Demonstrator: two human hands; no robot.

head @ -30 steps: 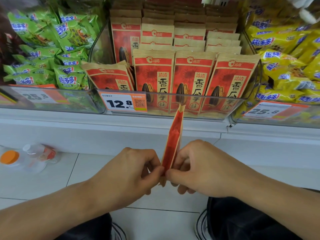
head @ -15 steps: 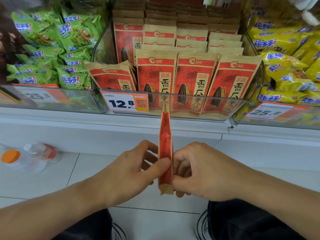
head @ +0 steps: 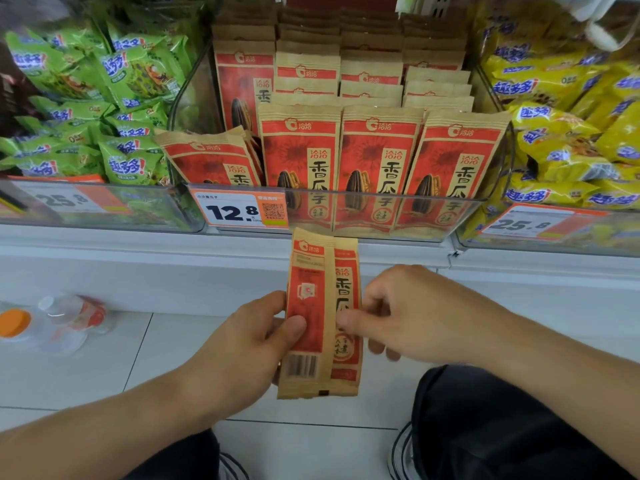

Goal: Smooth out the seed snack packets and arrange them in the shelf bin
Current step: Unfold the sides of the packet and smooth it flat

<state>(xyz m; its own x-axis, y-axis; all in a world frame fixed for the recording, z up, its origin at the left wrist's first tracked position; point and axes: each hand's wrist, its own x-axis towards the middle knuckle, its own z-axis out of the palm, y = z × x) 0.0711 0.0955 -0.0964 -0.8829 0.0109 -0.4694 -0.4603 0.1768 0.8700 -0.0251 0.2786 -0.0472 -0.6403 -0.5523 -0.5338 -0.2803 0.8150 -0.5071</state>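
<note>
A: Where's your seed packet [head: 320, 313] right now?

B: Near the floor, just below the clear bin [head: 381, 216] edge. Your left hand [head: 252, 344] pinches its left panel with the thumb, and your right hand [head: 408, 313] pinches the right side.

A: What could go wrong?

B: It looks creased lengthwise. Press too hard and you may set that crease. Also, the leaning packet [head: 211, 161] at the bin's left might topple when you slot yours in.
</note>
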